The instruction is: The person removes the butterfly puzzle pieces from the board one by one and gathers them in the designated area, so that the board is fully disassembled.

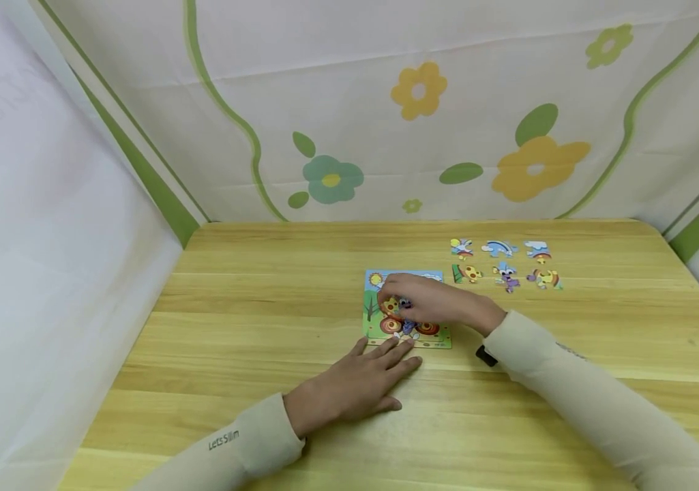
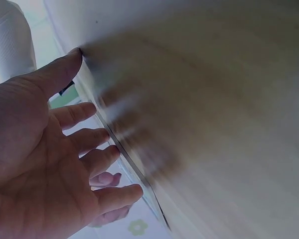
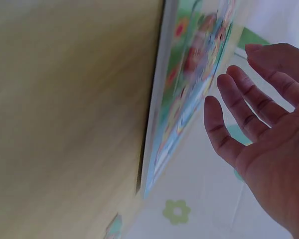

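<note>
A jigsaw puzzle board [image 1: 370, 332] with a colourful butterfly picture and a green border lies flat on the table. My left hand [image 1: 358, 382] rests with spread fingers at its near edge; in the left wrist view its straight fingertips [image 2: 120, 198] meet the board's edge. Over the board hovers my right hand [image 1: 425, 300], hiding part of the picture. In the right wrist view the fingers of the right hand [image 3: 269, 114] are loosely bent above the board [image 3: 172, 99], and no piece shows between them.
Several loose puzzle pieces lie in two rows at the back right of the wooden table [image 1: 251, 307], among them a rainbow piece [image 1: 499, 248] and a purple character piece [image 1: 507, 278]. White cloth walls with a flower print [image 1: 419, 88] stand behind and beside the table.
</note>
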Action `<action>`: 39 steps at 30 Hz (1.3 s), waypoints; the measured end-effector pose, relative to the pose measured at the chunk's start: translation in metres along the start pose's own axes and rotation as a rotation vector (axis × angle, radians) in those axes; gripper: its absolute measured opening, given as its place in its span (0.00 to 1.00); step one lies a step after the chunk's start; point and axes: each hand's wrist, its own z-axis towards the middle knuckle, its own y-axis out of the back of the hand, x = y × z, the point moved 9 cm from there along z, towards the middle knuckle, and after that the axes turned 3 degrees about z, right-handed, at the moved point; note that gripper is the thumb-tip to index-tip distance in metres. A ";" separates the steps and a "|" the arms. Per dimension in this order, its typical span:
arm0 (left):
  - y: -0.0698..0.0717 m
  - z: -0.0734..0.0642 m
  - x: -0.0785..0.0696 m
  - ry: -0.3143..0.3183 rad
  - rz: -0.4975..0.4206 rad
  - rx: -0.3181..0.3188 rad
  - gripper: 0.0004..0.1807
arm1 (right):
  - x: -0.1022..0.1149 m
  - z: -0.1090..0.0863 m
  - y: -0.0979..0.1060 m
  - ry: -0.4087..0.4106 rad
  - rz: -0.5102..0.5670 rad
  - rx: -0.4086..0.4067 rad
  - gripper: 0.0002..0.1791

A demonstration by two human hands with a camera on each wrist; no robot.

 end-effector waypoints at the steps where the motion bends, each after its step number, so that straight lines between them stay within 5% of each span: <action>1: 0.000 0.000 0.000 0.001 0.001 0.002 0.39 | 0.001 0.002 -0.002 0.010 0.001 0.006 0.14; 39: 0.001 -0.001 -0.001 0.009 0.002 0.022 0.39 | 0.010 0.018 -0.024 -0.054 -0.018 0.129 0.17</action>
